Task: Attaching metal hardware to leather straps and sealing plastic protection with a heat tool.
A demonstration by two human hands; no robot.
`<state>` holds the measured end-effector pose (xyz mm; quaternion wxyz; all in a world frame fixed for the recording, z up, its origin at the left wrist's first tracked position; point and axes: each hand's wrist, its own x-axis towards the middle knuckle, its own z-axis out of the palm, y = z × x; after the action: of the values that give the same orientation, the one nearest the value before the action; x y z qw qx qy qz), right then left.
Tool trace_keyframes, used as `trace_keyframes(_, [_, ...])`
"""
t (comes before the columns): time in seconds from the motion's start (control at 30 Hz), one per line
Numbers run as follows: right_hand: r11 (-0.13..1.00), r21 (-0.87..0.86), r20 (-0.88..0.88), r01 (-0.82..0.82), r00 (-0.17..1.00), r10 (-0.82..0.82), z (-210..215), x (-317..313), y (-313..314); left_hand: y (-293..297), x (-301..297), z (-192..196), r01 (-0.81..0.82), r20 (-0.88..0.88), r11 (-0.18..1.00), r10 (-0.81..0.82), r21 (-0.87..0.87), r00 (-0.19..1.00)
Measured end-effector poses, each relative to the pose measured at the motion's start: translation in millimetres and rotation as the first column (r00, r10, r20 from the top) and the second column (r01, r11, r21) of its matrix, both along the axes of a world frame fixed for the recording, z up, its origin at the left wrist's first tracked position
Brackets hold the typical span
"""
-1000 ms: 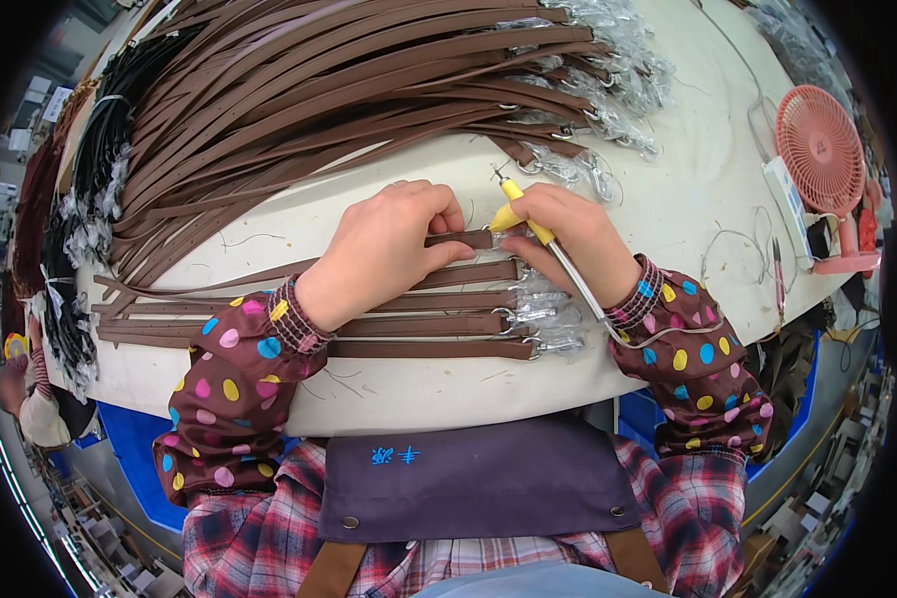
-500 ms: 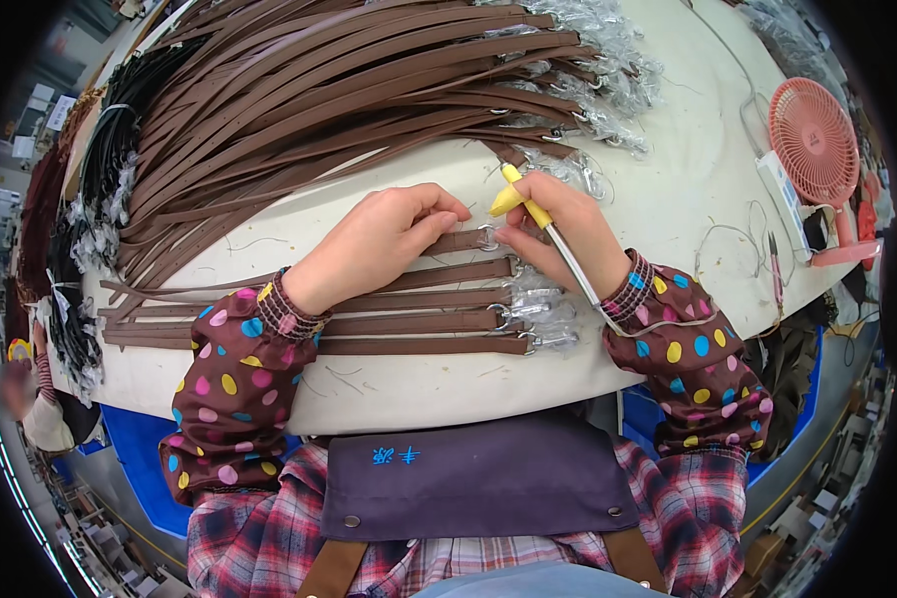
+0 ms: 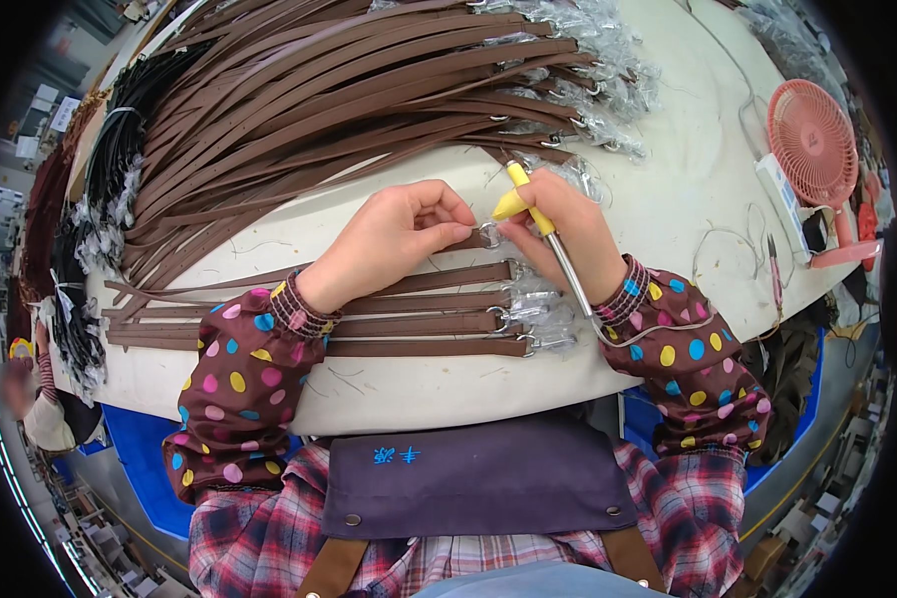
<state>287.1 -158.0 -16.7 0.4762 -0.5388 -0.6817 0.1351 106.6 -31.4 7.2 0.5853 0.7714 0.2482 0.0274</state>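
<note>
My left hand is closed, thumb and fingers pinching the end of a brown strap just beside its metal ring. In my right hand is a corded pen-shaped tool with yellow parts and a silver shaft; its cord runs over the right sleeve. The tool's pointed yellow piece is close above the strap's ring, and my right fingertips are near that ring; whether they touch it I cannot tell. Below my hands lie several more brown straps, side by side, their metal ends in clear plastic.
A large pile of brown straps with plastic-wrapped ends covers the table's far side. Bundled black straps lie at the left. At the right stand a pink fan and a white power strip, near pink-handled tweezers.
My left hand has shifted slightly right, and its thumb now lies on the strap end by the ring. The tool in my right hand has tilted a little more upright.
</note>
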Motion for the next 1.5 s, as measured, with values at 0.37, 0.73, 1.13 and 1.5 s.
trace_keyframes(0.37, [0.997,0.049,-0.019,0.060,0.998,-0.059,0.8,0.6,0.1,-10.1,-3.7,2.2,0.054,0.102,0.645,-0.202,0.762,0.974])
trace_keyframes(0.73, [0.996,0.005,-0.047,0.087,0.995,-0.087,0.5,-4.2,2.8,-3.8,-2.8,4.5,0.026,0.032,0.988,-0.031,0.149,0.999])
trace_keyframes(1.13, [0.998,-0.065,0.008,-0.001,1.000,0.001,5.2,1.3,-12.2,-11.9,-26.3,13.3,0.226,-0.022,0.873,-0.240,0.432,0.970])
trace_keyframes(1.5, [0.960,-0.206,0.373,-0.188,0.892,0.254,22.5,-11.0,-55.1,-58.2,-63.4,-6.4,0.210,-0.087,0.441,-0.284,0.872,0.955])
